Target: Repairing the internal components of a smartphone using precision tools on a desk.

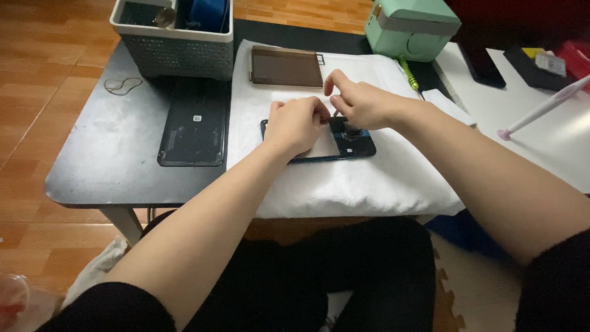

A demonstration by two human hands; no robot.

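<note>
Left hand [295, 125] rests clenched on the opened phone [353, 142]; right hand [359, 103] pinches at its parts. Basket [178, 58] on the table [110, 154] holds a blue item [208, 13].

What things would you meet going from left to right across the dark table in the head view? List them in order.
Rubber band → black phone back cover → left hand → right hand → green-handled screwdriver

The low table [110, 166] has a matt black top, dusty and faintly scuffed. A soft white cloth [369, 178] lies over its right part, slightly fuzzy. The phone back cover [192, 132] near the left edge is glossy black. The basket [178, 55] at the rear is perforated grey plastic; the floor [49, 67] is polished wood.
</note>
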